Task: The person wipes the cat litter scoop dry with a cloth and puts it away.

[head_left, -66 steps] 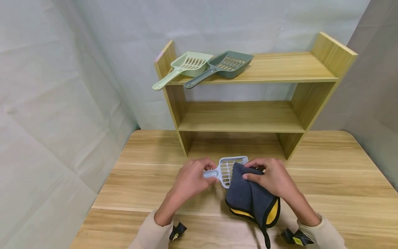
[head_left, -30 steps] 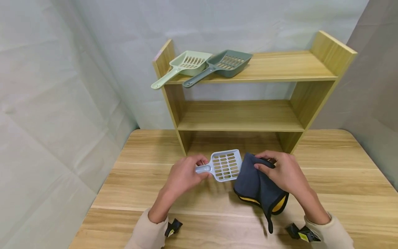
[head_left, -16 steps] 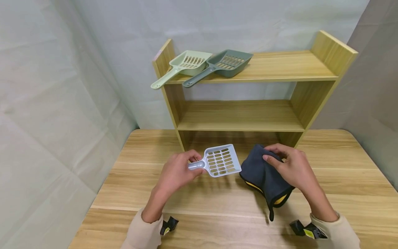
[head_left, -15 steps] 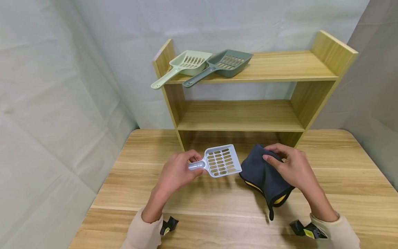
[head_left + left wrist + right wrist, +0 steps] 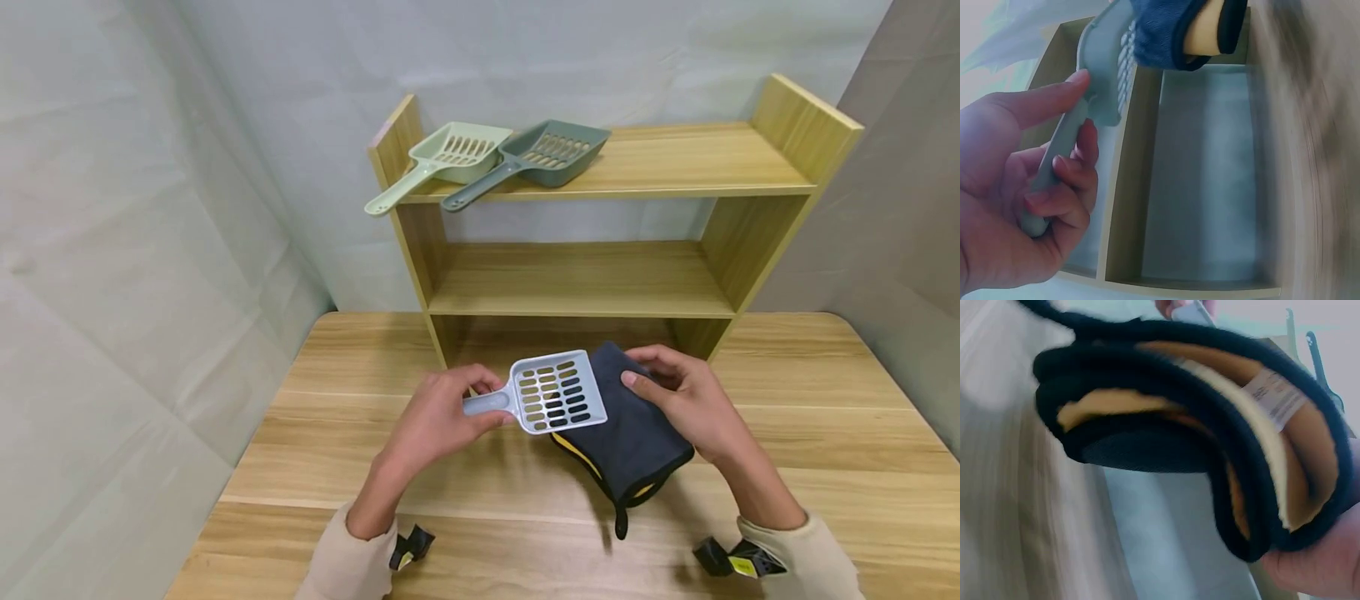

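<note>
My left hand (image 5: 442,417) grips the handle of a pale blue-grey slotted litter scoop (image 5: 551,392), its scoop end toward the right. In the left wrist view the thumb lies along the neck and the fingers curl round the handle (image 5: 1060,147). My right hand (image 5: 686,400) pinches a folded cloth (image 5: 637,433), dark navy with a yellow inner side, black edging and a hanging loop. The cloth lies behind the scoop's right part and shows dark through its slots. In the right wrist view the cloth's folded layers and a white tag (image 5: 1274,399) face the camera.
A wooden shelf unit (image 5: 585,279) stands at the back of the wooden table (image 5: 337,467). On its top board lie a light green litter scoop (image 5: 461,150) and a dark green one (image 5: 555,154), side by side at the left, handles jutting over the front edge.
The cloth came off the scoop's face as the hands moved apart and the scoop rose leftward. In the last half second the scoop has shifted right and the cloth left, behind it.
</note>
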`<state>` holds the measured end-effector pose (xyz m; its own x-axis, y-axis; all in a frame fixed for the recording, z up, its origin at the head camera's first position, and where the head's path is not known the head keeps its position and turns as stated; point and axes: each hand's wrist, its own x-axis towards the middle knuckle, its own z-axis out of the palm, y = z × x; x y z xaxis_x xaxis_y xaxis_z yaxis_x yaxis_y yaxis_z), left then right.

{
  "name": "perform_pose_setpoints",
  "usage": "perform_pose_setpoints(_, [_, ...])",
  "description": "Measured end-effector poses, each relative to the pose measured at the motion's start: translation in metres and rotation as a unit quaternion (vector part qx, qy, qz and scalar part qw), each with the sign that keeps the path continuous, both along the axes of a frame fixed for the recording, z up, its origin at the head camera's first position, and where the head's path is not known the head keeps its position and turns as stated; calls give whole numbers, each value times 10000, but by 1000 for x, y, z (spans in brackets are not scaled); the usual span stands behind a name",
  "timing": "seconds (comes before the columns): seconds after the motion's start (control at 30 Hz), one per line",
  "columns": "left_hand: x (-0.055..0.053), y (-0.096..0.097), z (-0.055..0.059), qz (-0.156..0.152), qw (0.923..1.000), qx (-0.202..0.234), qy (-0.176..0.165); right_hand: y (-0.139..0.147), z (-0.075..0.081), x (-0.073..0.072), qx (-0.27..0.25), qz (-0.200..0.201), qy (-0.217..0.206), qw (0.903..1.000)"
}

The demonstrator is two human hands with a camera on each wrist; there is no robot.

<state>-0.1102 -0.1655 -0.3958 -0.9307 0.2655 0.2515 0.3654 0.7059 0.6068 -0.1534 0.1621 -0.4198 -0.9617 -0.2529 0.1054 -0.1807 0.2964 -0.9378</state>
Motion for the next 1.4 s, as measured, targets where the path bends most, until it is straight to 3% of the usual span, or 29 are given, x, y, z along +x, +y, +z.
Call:
perform_pose_setpoints(0.13, [-1,1,-1,-420,9989,73,183,0,-1,0,-845,301,-789,9928])
perform_pose_setpoints(0.33, [-2,3,-2,-639,9974,209,256,1,1,0,-1830,828,-1622,9661])
perform_pose_setpoints(0.5, [-2,3,-3,-657,9963,454,319,0,1,1,-2394,1353,-1830,9439])
perform_pose_setpoints(0.73, [-3,4,-5,-705,9950,587,400,-5,-5,2,-3102,2209,-1750,9079])
perform_pose_setpoints(0.83, [-4,5,-6,-743,9944,615,431,-7,-9,3,-3163,2323,-1647,9049])
perform_pose_setpoints(1.1, [-4,7,-6,-754,9939,688,420,-11,-13,7,-3017,2268,-1392,9155])
perform_pose_setpoints(1.27, [-3,4,-3,-633,9946,685,461,-7,-7,7,-3041,2335,-1409,9128])
perform_pose_setpoints(1.4, [-3,-2,-1,-521,9958,638,409,-2,-1,6,-3190,2272,-1641,9054])
